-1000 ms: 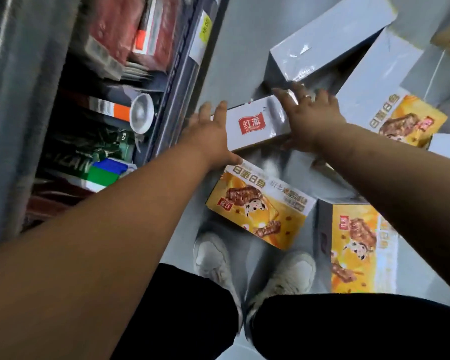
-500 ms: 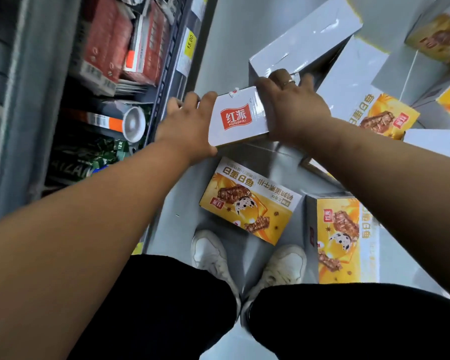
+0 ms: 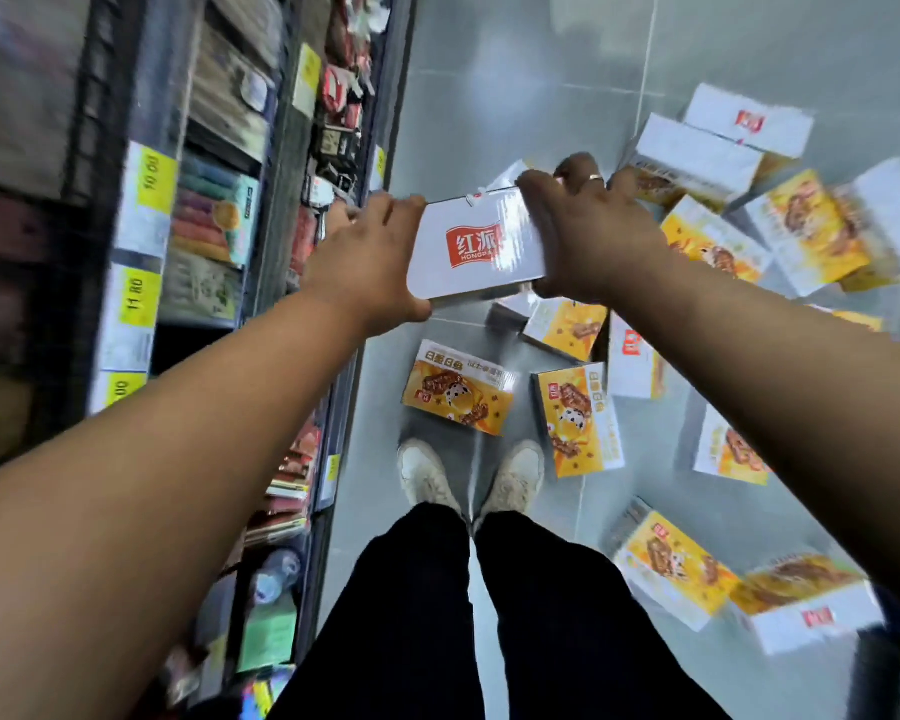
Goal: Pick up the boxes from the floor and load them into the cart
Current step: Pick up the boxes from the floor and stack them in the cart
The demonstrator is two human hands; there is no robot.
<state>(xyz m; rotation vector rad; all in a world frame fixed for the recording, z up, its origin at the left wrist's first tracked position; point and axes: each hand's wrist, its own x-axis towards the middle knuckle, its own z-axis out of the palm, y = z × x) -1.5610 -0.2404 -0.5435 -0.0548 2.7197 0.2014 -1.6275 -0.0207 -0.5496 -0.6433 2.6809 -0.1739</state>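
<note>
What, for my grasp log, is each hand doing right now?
Left hand: holding the left end of the white rectangular cardboard box with a red logo.
Right hand: holding that box's right end.

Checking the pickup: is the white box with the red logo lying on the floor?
No, the left hand and right hand hold the white box by its ends, up off the floor.

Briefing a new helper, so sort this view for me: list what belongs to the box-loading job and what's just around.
Job: white box in the grip of left hand and right hand; yellow boxes scattered on the floor.
Just around: shelf goods; price tags.
</note>
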